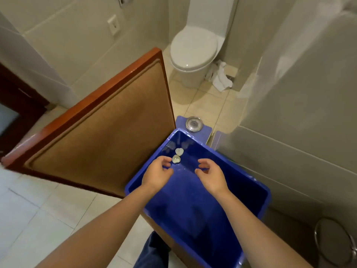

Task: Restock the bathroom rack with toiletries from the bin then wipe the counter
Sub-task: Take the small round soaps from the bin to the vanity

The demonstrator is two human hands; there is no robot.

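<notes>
Lower forearms (100, 223) into blue bin (241, 184); pinch nearer heart-shaped soap (176, 159) with loosely curled, empty left hand (156, 172), farther soap (179, 151) with equally empty right hand (211, 174).

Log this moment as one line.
phase: reaching into blue bin | left hand: open, beside nearer heart-shaped item | right hand: open, empty | also in bin: farther heart-shaped item
</notes>
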